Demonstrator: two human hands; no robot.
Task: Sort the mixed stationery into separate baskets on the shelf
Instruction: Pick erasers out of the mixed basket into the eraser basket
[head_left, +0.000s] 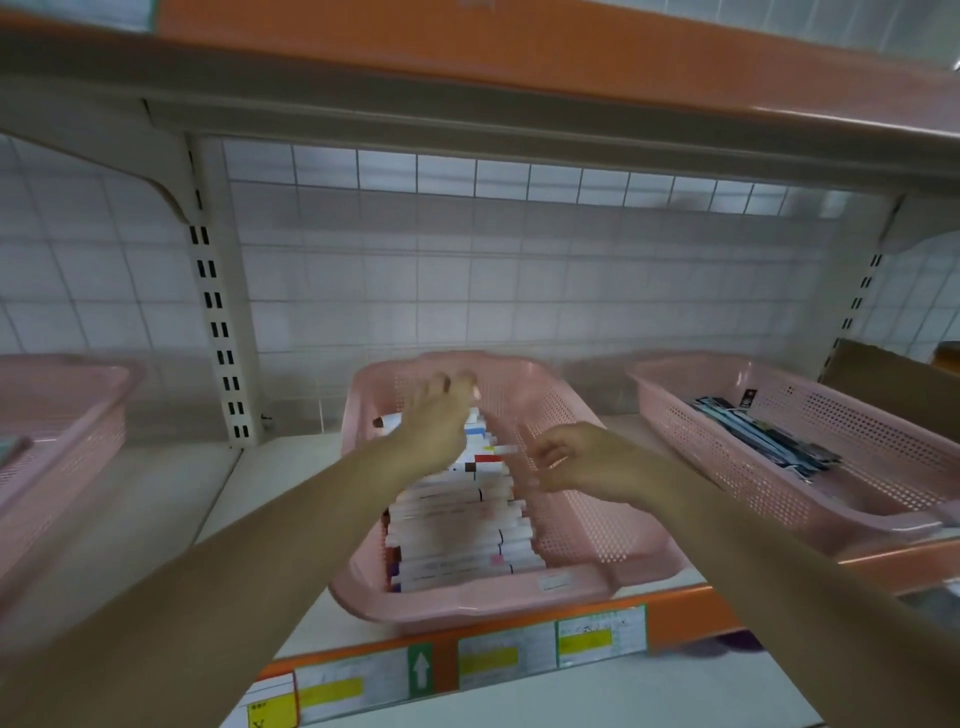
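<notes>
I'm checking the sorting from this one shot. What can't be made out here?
Head view only:
Left hand: motion blur hides any grip; it covers the markers beneath.
Left basket: cut off by the frame edge, contents mostly unseen.
Shelf labels: blurred, unreadable.
Right basket: dark items too small to identify.

Dim, flat indoor light is coming from above, and the cream metal upper shelf is throwing a grey shadow band across the white wire-grid back panel. Motion blur is smearing the left hand and the pink perforated plastic basket at the front edge of the white lower shelf. Wide-angle distortion is bowing both shelves toward the corners.
</notes>
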